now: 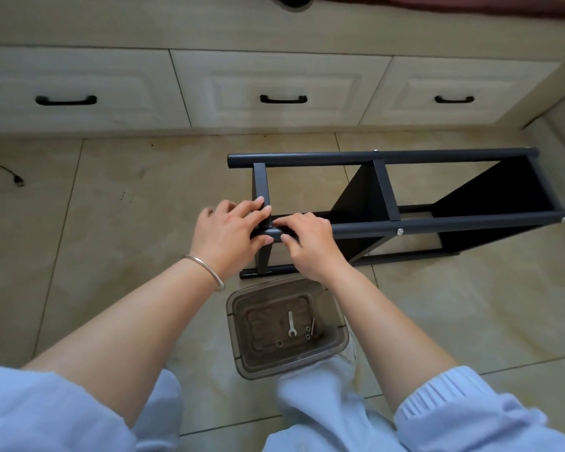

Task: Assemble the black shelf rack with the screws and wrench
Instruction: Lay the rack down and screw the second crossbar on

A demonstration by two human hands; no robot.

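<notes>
The black shelf rack (pixel 405 187) lies on its side on the tiled floor, its long round posts running left to right. My left hand (pixel 229 233) grips the near post's left end and presses fingers on the black crossbar (pixel 262 187) there. Just to the right, my right hand (pixel 307 243) pinches that same post; anything between its fingers is hidden. Silver screw heads (pixel 399 231) show farther right along the near post. The silver wrench (pixel 291 323) lies in a clear plastic tub (pixel 238 327) near my knees, beside a few washers or nuts (pixel 307 332).
White cabinet drawers with black handles (pixel 283 99) run along the far side behind the rack. A black cable end (pixel 17 180) lies on the floor at far left. The tub stands between my legs, right below the rack's left end.
</notes>
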